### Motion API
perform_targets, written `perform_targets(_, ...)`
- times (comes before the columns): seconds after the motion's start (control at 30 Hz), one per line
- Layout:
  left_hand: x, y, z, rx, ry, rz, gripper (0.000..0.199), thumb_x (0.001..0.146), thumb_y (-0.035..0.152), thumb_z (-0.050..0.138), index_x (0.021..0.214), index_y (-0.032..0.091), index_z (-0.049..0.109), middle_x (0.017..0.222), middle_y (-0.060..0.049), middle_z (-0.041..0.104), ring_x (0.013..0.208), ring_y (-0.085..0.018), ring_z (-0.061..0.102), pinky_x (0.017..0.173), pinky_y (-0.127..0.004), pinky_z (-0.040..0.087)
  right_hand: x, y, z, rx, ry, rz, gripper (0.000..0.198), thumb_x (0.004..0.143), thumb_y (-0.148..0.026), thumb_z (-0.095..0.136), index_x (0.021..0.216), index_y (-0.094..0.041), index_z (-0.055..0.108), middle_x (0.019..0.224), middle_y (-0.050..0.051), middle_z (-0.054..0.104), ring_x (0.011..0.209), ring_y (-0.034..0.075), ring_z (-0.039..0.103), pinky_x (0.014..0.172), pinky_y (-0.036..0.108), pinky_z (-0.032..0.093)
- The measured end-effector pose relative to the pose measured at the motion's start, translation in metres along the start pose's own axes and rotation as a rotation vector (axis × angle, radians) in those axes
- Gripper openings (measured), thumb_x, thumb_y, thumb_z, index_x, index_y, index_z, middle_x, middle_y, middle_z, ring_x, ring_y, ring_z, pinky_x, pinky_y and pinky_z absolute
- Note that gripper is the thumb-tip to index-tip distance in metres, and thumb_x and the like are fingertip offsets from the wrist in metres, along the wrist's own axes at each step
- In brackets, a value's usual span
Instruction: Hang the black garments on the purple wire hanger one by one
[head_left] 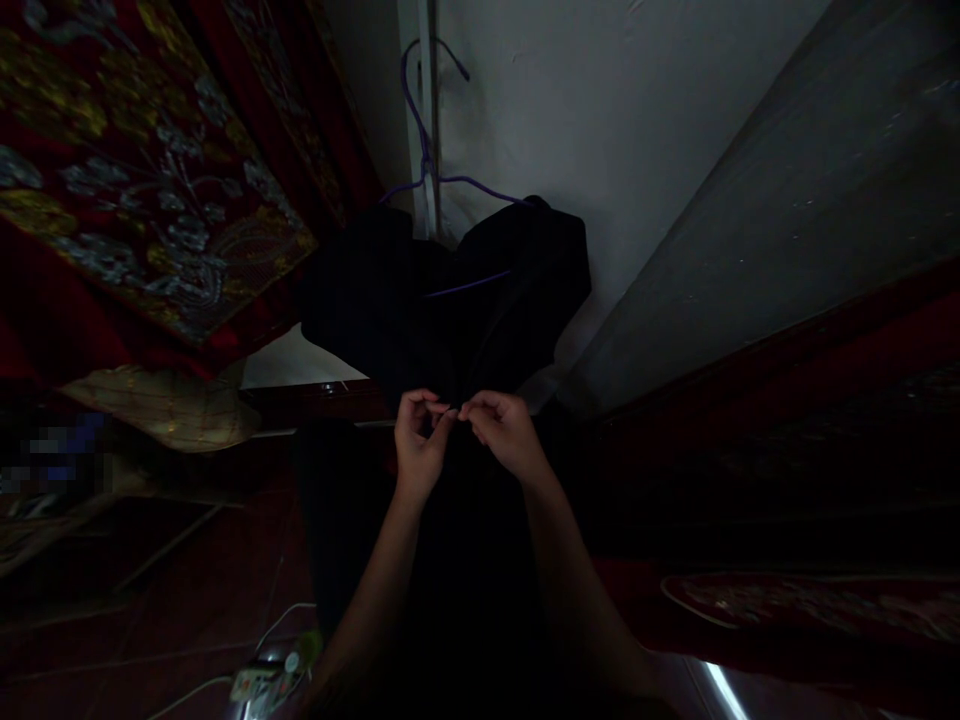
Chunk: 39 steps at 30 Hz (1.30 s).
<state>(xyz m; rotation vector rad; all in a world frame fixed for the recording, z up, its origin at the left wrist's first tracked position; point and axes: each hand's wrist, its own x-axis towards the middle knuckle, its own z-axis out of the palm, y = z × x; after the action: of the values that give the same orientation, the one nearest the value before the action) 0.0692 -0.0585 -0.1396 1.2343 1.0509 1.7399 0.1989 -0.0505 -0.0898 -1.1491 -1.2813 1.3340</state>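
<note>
A dark jacket hangs by its shoulders on a purple hanger, in front of a pale wall. Its front edges meet low in the middle of the view. There my left hand pinches the left edge between thumb and fingers. Close beside it, my right hand has its fingertips closed on the opposite edge. The two sets of fingertips almost touch. Whether a button or other fastener lies between them is too dark and small to make out.
Red embroidered cloth hangs at the upper left, above a beige checked cloth. A metal pole stands behind the hanger. A power strip with white cords lies on the red tiled floor. More red cloth is at the lower right.
</note>
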Motion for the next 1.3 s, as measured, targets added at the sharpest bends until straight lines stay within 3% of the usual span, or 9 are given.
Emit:
perform_targets(0.27,0.001,-0.018,-0.004,0.045,-0.015,-0.103,0.024,0.083,0.025,0.074,0.100,0.019,0.059,0.085,-0.001,0.059,0.077,-0.013,0.059,0.072,-0.022,0.046,0.037,-0.047,0.006,0.119,0.112,-0.198,0.019,0.075,-0.032,0.061,0.067,-0.016,0.066,0.043,-0.007,0.044,0.039,0.005,0.034,0.042,0.021,0.023)
perform_targets(0.47,0.004,-0.050,-0.026,0.205,-0.091,-0.164,0.021,0.085,0.024,0.068,0.101,0.018,0.055,0.084,0.000,0.058,0.074,-0.013,0.057,0.067,-0.022,0.043,0.088,-0.111,0.010,0.306,0.186,-0.299,0.022,0.084,-0.027,0.061,0.064,-0.016,0.060,0.043,-0.009,0.036,0.037,0.003,0.026,0.039,0.019,0.017)
perform_targets(0.63,0.002,-0.054,-0.049,0.283,-0.151,-0.150,0.016,0.085,0.019,0.067,0.092,0.018,0.053,0.082,0.001,0.056,0.071,-0.012,0.055,0.067,-0.023,0.042,0.088,-0.131,0.019,0.288,0.133,-0.355,0.029,0.090,-0.035,0.065,0.068,-0.016,0.059,0.046,-0.009,0.036,0.038,0.003,0.028,0.038,0.018,0.020)
perform_targets(0.77,0.024,-0.020,-0.045,0.322,-0.279,-0.069,0.020,0.089,0.019,0.065,0.107,0.019,0.057,0.096,-0.004,0.066,0.089,-0.016,0.063,0.082,-0.028,0.048,0.081,-0.125,0.020,0.223,0.117,-0.461,0.029,0.091,-0.037,0.064,0.070,-0.017,0.059,0.048,-0.009,0.038,0.039,0.003,0.032,0.039,0.017,0.024)
perform_targets(0.87,0.063,0.036,-0.026,0.382,-0.307,0.274,0.032,0.097,0.025,0.060,0.128,0.022,0.052,0.116,-0.008,0.066,0.106,-0.018,0.064,0.094,-0.033,0.049,0.078,-0.122,0.017,0.122,0.110,-0.523,0.028,0.091,-0.037,0.063,0.070,-0.018,0.059,0.050,-0.008,0.041,0.041,0.004,0.035,0.041,0.018,0.026)
perform_targets(0.93,0.094,0.076,-0.010,0.444,-0.280,0.512,0.039,0.100,0.029,0.056,0.138,0.023,0.049,0.115,-0.008,0.066,0.106,-0.019,0.064,0.095,-0.034,0.050,0.076,-0.122,0.013,0.051,0.098,-0.559,0.027,0.090,-0.036,0.064,0.070,-0.017,0.060,0.051,-0.007,0.044,0.044,0.005,0.038,0.043,0.018,0.027)
perform_targets(1.03,0.131,0.120,0.009,0.568,-0.292,0.721,0.027,0.102,0.036,0.054,0.124,0.020,0.060,0.107,-0.007,0.068,0.097,-0.019,0.066,0.089,-0.033,0.052,0.072,-0.126,0.006,-0.035,0.091,-0.617,0.026,0.089,-0.035,0.064,0.071,-0.017,0.060,0.056,-0.005,0.047,0.050,0.007,0.043,0.047,0.020,0.031)
perform_targets(1.13,0.149,0.137,0.018,0.668,-0.268,0.805,0.019,0.101,0.037,0.056,0.101,0.019,0.064,0.094,-0.005,0.068,0.090,-0.019,0.066,0.085,-0.033,0.053,0.074,-0.127,0.001,-0.098,0.087,-0.652,0.026,0.089,-0.034,0.064,0.071,-0.018,0.058,0.059,-0.004,0.048,0.055,0.008,0.045,0.051,0.022,0.033)
perform_targets(1.3,0.154,0.137,0.026,0.726,-0.175,0.840,0.012,0.098,0.029,0.059,0.093,0.019,0.062,0.092,-0.005,0.068,0.093,-0.021,0.066,0.092,-0.037,0.050,0.090,-0.118,0.005,-0.119,0.194,-0.692,0.029,0.090,-0.029,0.061,0.065,-0.019,0.049,0.058,-0.006,0.042,0.055,0.008,0.038,0.054,0.024,0.029)
